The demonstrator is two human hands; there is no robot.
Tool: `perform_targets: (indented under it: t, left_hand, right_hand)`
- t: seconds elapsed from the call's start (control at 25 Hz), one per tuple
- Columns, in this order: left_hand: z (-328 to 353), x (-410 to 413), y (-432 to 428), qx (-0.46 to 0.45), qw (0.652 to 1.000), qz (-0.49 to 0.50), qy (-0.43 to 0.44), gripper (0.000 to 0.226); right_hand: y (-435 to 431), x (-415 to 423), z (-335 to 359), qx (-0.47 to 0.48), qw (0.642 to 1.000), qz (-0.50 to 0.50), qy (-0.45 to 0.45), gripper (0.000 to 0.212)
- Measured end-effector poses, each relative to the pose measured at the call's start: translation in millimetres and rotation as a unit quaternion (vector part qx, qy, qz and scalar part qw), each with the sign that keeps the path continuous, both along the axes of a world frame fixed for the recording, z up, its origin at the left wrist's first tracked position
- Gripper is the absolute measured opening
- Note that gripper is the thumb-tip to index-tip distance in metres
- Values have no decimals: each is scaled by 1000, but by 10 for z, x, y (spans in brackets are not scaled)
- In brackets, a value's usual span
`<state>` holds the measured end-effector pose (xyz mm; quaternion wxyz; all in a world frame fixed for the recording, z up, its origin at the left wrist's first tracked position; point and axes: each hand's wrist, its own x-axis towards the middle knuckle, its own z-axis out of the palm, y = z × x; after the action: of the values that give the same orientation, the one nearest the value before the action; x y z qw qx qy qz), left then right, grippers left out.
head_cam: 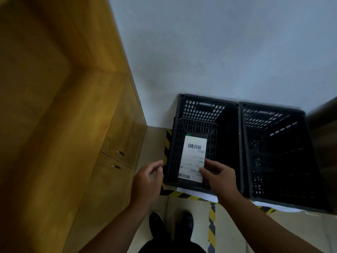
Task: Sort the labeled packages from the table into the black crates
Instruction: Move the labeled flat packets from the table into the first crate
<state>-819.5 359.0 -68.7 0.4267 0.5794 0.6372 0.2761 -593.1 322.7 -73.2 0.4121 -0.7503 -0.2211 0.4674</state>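
Note:
A flat dark package [193, 157] with a white barcode label hangs over the left black crate [228, 136]. My right hand [218, 177] pinches its lower right corner between thumb and fingers. My left hand [148, 181] hovers just left of the crate's near corner, fingers loosely curled and holding nothing. A second black crate [279, 156] stands directly to the right of the first; both sit on the floor against a pale wall. The table is out of view.
A wooden cabinet [116, 143] with two small metal handles fills the left side. Yellow and black hazard tape [211, 221] marks the floor around the crates. White sheets [198, 194] lie under the crates' near edges. My dark shoes [171, 227] stand below.

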Motion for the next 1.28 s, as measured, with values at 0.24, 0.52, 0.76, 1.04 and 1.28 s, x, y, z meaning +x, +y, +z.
perform_targets:
  t: [0.24,0.52,0.76,1.04,1.28]
  left_hand:
    - [-1022,58,164,125,966,-130,185,24]
    - [-1896,174,567,198,958,-131,160,27]
    - [-2142,27,681,250,952,-123,129,23]
    - [-2337,-152,554,225,961,-103,123,25]
    - [-2476,-344,378,196,967,-95,133,24]
  right_hand:
    - [273,192,-1362,-43,999,-7,-23,37]
    - [756,125,-2867,-164,982,76,-54,40]
    - [1002,-4,-3431,-237,953,164,-94,36]
    - [1067,-101,-3647,-281,920,256,-95,78]
    - [1014,-169,-3817,-284,899,292,-160,87]
